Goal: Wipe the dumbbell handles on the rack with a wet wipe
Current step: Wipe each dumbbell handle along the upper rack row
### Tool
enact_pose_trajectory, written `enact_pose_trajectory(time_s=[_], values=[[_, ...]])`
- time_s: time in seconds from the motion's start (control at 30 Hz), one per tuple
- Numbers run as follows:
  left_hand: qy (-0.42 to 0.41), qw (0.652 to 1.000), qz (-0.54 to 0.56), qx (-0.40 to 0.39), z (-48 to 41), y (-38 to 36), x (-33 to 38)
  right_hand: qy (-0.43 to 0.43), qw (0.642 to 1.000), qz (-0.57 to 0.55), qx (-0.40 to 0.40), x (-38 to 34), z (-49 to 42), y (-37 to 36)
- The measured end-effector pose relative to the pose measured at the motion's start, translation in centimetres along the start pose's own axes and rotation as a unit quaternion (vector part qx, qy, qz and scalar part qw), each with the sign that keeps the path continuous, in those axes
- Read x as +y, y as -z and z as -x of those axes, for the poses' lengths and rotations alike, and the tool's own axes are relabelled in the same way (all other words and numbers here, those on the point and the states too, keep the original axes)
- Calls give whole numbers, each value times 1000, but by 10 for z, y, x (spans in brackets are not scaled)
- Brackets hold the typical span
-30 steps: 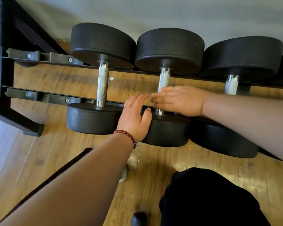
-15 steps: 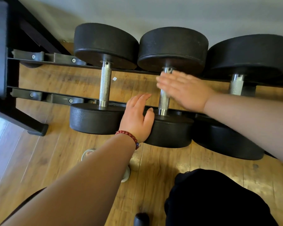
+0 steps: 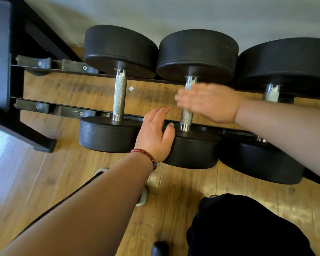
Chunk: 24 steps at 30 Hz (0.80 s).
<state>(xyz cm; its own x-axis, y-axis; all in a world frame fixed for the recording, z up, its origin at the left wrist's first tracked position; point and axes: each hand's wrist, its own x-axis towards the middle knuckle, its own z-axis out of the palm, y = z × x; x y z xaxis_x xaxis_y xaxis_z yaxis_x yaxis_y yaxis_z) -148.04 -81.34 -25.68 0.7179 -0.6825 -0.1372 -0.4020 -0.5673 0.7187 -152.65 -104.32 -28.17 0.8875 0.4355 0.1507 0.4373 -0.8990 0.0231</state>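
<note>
**Metal middle handle [image 3: 186, 117] under your right grip [image 3: 209, 102]**

Three black dumbbells [image 3: 120, 50] lie side by side on the rack [image 3: 68, 109]. Each spans the two rails, with one head away from you and one toward you. Your right grip lies across the middle handle about halfway along it, fingers stretched flat and pointing left. It is blurred, so you cannot tell whether a wipe sits under the palm. Knurled metal shows beyond and before that grip.

Your left grip [image 3: 154, 133] rests on the near head [image 3: 192, 150] of the middle dumbbell. Its palm is against the head's left side, the thumb lies on top, and the fingers are straight, reaching toward the front rail. It holds nothing. A red bead bracelet [image 3: 145, 153] rings that wrist.

The left handle [image 3: 119, 97] is in full view, apart from both grips. Of the right handle [image 3: 270, 95], only the far end shows above your right forearm [image 3: 284, 122].

Under the rack is a wood floor [image 3: 44, 182]. A small white scrap [image 3: 131, 88] lies on it between the left and middle handles. A dark trouser knee [image 3: 238, 228] fills the bottom edge.
</note>
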Motion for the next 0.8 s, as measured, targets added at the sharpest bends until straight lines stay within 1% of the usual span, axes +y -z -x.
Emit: enact_pose_trajectory(time_s=[0.03,0.07,0.1,0.13,0.2,0.23,0.27,0.3,0.33,0.4,0.43,0.47,0.53,0.57,0.6,0.63,0.67,0.7,0.73,0.77,0.8], values=[[0,1000,-1,2,0,0,0,-68,998,0,17,3,-2,0],[-1,1000,-2,5,0,0,0,-113,993,-5,24,-1,-3,0],[-1,1000,-3,5,0,0,0,-129,991,-17,19,-9,-4,-2],[1,1000,-2,4,0,0,0,-109,994,-30,7,-18,-2,-4],[5,1000,-1,1,1,0,1,6,999,-37,-11,-33,1,-4],[6,1000,0,1,1,-1,0,50,998,-31,-17,-32,2,-1],[6,1000,0,1,0,-1,0,58,998,-25,-20,-26,1,2],[5,1000,0,3,0,-1,-1,27,999,-23,-15,-18,-1,2],[4,1000,0,4,0,-1,-1,-29,999,-23,-2,-11,-4,2],[1,1000,-2,8,0,-2,-2,-144,988,-47,20,-8,-7,0],[-1,1000,-3,9,0,-2,-1,-168,983,-66,20,-13,-8,-1],[-3,1000,-3,9,0,-2,-1,-170,982,-84,9,-20,-7,-2],[-5,1000,1,9,0,-1,-2,-136,983,-119,-31,-34,-3,-1],[-4,1000,3,7,1,-1,-2,-120,984,-125,-34,-38,0,1],[-2,1000,6,6,0,-1,-3,-127,982,-137,-31,-41,1,3],[-1,1000,6,6,0,0,-3,-159,975,-155,-22,-43,1,5],[0,1000,6,6,0,0,-2,-214,960,-181,4,-45,2,7],[0,1000,7,5,0,-1,-2,-276,935,-215,53,-48,2,9],[0,1000,8,5,0,-1,-1,-342,898,-253,112,-53,1,13],[0,1000,8,6,0,-1,-1,-407,850,-291,162,-58,0,17],[-1,1000,8,6,0,-1,-1,-474,793,-333,189,-62,-3,21]])
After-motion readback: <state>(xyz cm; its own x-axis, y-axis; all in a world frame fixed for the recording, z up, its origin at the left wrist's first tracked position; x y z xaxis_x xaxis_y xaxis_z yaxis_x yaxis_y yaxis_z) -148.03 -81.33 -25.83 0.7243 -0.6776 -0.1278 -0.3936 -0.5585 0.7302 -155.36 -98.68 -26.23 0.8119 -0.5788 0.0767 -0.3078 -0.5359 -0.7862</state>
